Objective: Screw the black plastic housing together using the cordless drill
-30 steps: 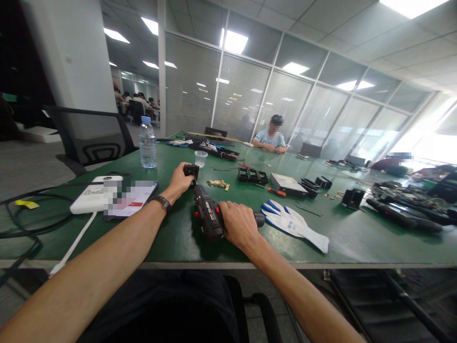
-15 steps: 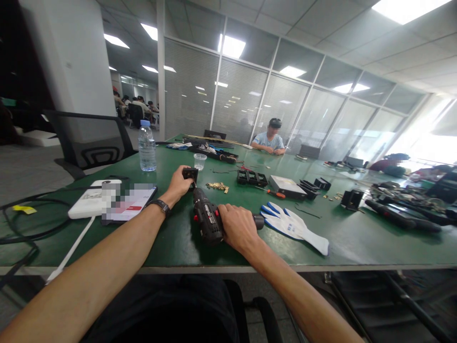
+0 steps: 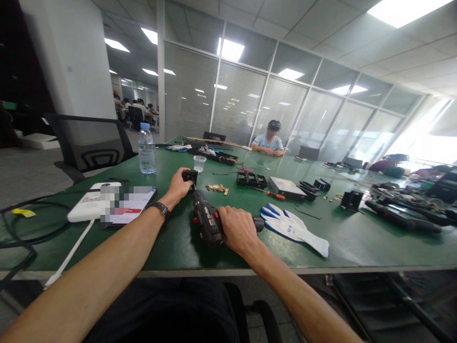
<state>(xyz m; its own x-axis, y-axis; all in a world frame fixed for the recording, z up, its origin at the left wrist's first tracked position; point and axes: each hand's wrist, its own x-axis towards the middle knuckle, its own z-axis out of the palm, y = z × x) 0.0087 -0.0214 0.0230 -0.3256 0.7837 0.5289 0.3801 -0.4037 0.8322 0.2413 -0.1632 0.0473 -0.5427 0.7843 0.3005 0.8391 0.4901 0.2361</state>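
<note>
Both forearms reach forward over the green worktop (image 3: 171, 247). The left hand (image 3: 178, 186) pinches a small black part (image 3: 190, 176); the right hand (image 3: 237, 228) is clenched around the cordless screwdriver (image 3: 207, 221).

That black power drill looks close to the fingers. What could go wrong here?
The left hand pinches a small black part right at the tip of the drill, so a slip could catch bare fingers. The right hand is bare too, while the work glove lies unused beside it.
</note>
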